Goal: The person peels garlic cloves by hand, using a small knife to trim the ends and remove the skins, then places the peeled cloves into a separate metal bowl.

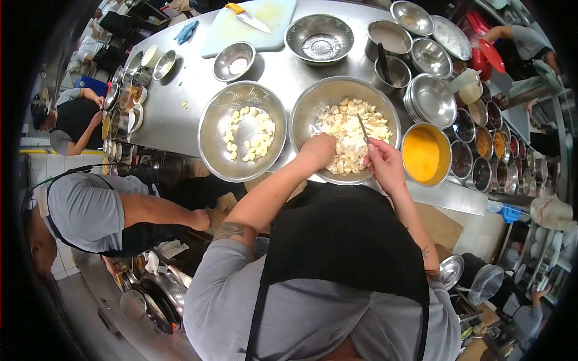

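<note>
My left hand point(319, 150) is closed over the near left side of a wide steel bowl point(295, 99); whatever its fingers hold is hidden. In that bowl lies a heap of garlic cloves point(355, 144) mixed with pale papery skins. My right hand point(386, 162) grips a small knife point(362, 127), its thin blade pointing away from me over the cloves. Left of the bowl stands a steel colander point(206, 135) with peeled garlic cloves point(259, 142) scattered round its bottom.
A steel pot of orange-yellow liquid point(421, 153) stands close by my right hand. Further back are an empty-looking colander point(319, 39), a small bowl point(233, 61) and a cutting board point(223, 30) with a yellow-handled knife point(250, 19). A co-worker point(90, 207) stands at my left.
</note>
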`<state>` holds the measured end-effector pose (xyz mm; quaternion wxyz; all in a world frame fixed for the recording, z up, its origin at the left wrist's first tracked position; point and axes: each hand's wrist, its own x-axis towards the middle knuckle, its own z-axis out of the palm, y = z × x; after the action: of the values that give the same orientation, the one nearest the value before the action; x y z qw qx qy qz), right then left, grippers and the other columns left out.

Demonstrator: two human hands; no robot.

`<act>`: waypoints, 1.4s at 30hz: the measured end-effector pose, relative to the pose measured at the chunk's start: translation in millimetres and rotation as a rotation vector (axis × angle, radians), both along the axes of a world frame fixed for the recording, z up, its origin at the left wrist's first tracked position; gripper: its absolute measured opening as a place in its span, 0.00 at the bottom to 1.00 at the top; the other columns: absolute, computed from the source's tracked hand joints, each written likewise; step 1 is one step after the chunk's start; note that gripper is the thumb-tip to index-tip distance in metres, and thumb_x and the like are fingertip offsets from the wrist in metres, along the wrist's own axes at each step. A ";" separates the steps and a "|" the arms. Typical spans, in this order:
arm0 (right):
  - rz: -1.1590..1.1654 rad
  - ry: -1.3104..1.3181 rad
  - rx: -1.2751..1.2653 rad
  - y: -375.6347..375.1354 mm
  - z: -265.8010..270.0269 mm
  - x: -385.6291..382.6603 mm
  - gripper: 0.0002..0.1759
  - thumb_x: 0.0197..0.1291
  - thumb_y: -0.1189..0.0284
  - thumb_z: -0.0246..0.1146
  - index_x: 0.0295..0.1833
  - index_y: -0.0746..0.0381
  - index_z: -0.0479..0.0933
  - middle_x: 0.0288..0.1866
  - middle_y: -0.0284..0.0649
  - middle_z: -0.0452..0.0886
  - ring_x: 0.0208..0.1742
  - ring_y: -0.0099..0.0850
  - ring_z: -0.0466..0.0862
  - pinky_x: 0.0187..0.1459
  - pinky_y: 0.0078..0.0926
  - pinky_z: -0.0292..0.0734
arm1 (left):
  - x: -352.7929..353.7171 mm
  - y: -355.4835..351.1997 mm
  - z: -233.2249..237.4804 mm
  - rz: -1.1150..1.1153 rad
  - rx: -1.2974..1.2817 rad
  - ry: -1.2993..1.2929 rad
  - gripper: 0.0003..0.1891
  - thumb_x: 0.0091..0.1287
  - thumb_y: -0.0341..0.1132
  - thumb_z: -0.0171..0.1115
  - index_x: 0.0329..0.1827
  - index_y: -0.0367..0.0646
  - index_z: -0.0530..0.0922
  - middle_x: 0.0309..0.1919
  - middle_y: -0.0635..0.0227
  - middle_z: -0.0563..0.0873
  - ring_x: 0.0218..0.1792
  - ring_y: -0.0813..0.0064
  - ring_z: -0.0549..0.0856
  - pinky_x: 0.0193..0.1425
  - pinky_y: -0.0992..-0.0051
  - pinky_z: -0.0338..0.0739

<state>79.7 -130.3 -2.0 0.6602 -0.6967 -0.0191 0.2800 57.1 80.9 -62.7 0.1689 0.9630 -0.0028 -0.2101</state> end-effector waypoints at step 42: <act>-0.094 0.105 0.056 -3.4 -30.0 6.5 0.19 0.71 0.69 0.57 0.63 0.65 0.73 0.27 0.32 0.79 0.20 0.16 0.72 0.21 0.15 0.67 | 5.1 -2.7 8.1 -0.037 -0.189 -0.130 0.11 0.61 0.26 0.57 0.44 0.39 0.82 0.39 0.54 0.87 0.41 0.57 0.86 0.46 0.63 0.80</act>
<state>86.2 -133.7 -32.0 0.6920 -0.6623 0.0405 0.2842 62.3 78.2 -54.6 0.2543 0.9541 -0.0514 -0.1493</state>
